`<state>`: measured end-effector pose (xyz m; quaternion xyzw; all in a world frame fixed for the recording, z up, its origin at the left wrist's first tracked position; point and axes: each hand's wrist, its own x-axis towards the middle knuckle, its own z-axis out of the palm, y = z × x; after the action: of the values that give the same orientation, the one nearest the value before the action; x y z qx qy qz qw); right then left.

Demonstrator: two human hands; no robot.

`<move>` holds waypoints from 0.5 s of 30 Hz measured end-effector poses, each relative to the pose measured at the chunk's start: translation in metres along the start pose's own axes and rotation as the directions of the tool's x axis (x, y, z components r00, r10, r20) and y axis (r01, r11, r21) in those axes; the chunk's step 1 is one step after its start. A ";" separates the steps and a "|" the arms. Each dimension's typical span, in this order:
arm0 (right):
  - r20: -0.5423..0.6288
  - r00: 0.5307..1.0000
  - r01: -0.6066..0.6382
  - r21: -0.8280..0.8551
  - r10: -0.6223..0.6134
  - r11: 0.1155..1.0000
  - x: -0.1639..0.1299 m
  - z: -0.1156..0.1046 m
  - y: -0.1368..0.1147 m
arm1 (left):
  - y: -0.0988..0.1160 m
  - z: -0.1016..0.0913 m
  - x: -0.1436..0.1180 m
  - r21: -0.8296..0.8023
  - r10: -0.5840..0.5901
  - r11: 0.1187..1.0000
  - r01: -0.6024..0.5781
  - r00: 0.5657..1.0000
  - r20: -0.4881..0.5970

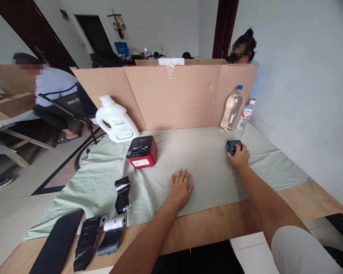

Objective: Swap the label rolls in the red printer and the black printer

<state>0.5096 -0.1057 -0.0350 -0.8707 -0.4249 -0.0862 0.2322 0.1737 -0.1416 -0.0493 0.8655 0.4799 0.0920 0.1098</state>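
Observation:
My left hand [179, 188] lies flat on the pale green cloth [204, 182], fingers spread, with nothing in it. At the right, my right hand [240, 156] is closed around the near side of a small black boxy device [233, 145] that rests on the cloth; its exact kind is unclear. A red box-shaped device with a black top [143, 152], resembling a small printer, sits to the left beyond my left hand. Left of that hand is a partly unrolled black roll [122, 194]. Closer to me lie another black roll [87, 243] and a white-and-black roll [111, 236].
A cardboard screen [174, 99] stands along the far edge. Before it are a white jug [116, 121], a large clear bottle [232, 110] and a smaller bottle [246, 115]. A dark flat case [57, 243] lies front left. People sit beyond the table, left and right.

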 end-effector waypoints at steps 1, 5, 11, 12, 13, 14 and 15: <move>0.003 1.000 -0.021 0.004 0.021 1.000 0.002 0.001 0.006 | 0.000 0.000 0.000 -0.005 -0.002 1.000 0.002 1.000 0.005; 0.031 0.998 -0.051 0.023 0.050 0.998 -0.003 0.002 0.015 | 0.001 -0.002 -0.002 -0.045 -0.018 0.999 0.018 1.000 0.019; -0.077 0.993 0.077 -0.094 -0.084 0.993 -0.017 -0.002 -0.018 | 0.001 -0.009 -0.003 -0.241 -0.021 0.970 0.044 0.995 0.098; -0.078 0.981 0.170 -0.106 -0.179 0.980 -0.019 -0.001 -0.033 | -0.004 -0.013 0.000 -0.318 -0.022 0.946 0.065 0.990 0.139; -0.060 0.958 0.274 -0.101 -0.281 0.956 -0.023 0.001 -0.050 | -0.011 -0.020 0.003 -0.408 -0.036 0.908 0.099 0.987 0.159; -0.025 0.928 0.369 -0.072 -0.371 0.927 -0.028 0.003 -0.070 | -0.022 -0.028 0.007 -0.500 -0.077 0.855 0.136 0.988 0.137; 0.019 0.898 0.440 -0.020 -0.440 0.898 -0.033 0.005 -0.092 | -0.035 -0.039 0.011 -0.583 -0.154 0.797 0.160 0.986 0.060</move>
<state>0.4166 -0.0775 -0.0206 -0.7555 -0.6110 -0.1355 0.1936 0.1409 -0.1098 -0.0208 0.7473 0.4978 0.2218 0.3802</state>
